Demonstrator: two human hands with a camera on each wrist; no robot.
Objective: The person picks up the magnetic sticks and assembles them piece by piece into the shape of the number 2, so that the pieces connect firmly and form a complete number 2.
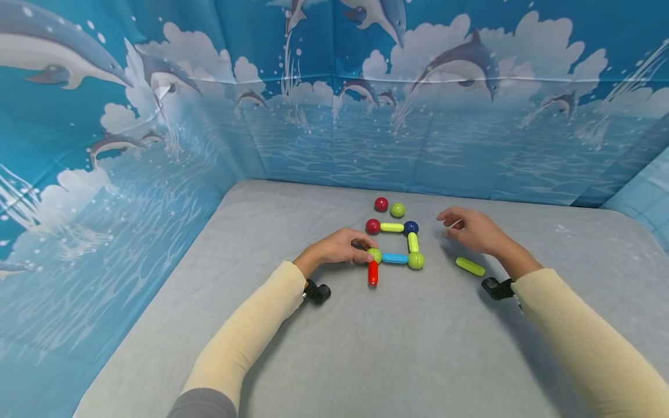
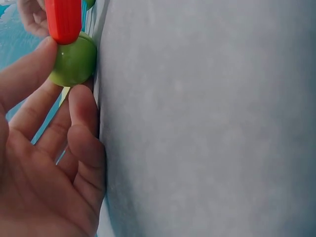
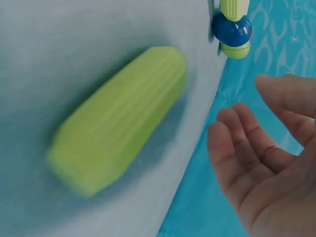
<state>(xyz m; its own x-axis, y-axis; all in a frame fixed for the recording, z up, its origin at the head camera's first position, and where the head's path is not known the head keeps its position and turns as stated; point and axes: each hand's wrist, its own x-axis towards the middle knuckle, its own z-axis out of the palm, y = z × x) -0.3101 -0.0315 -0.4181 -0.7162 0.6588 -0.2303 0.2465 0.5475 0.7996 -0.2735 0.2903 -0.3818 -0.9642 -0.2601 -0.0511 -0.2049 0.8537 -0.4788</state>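
Observation:
My left hand [image 1: 338, 246] pinches a green ball [image 2: 74, 61] between thumb and fingers. From that ball a red rod [image 1: 373, 274] points toward me, and a blue rod [image 1: 394, 258] runs right to another green ball [image 1: 416, 260]. A yellow-green rod [image 1: 413, 242] links this one to a dark blue ball [image 1: 411, 227]. One more yellow-green rod [image 1: 392, 227] joins the blue ball to a dark red ball [image 1: 373, 226]. Off to the right, my right hand [image 1: 477, 233] hovers with loosely bent fingers, holding nothing. Below it lies a loose yellow-green rod [image 3: 121, 121].
Behind the joined pieces lie a loose red ball [image 1: 381, 204] and a loose green ball [image 1: 398, 209]. A grey cloth [image 1: 397, 348] covers the table. Blue dolphin-print curtains [image 1: 366, 139] hang along its back and left sides.

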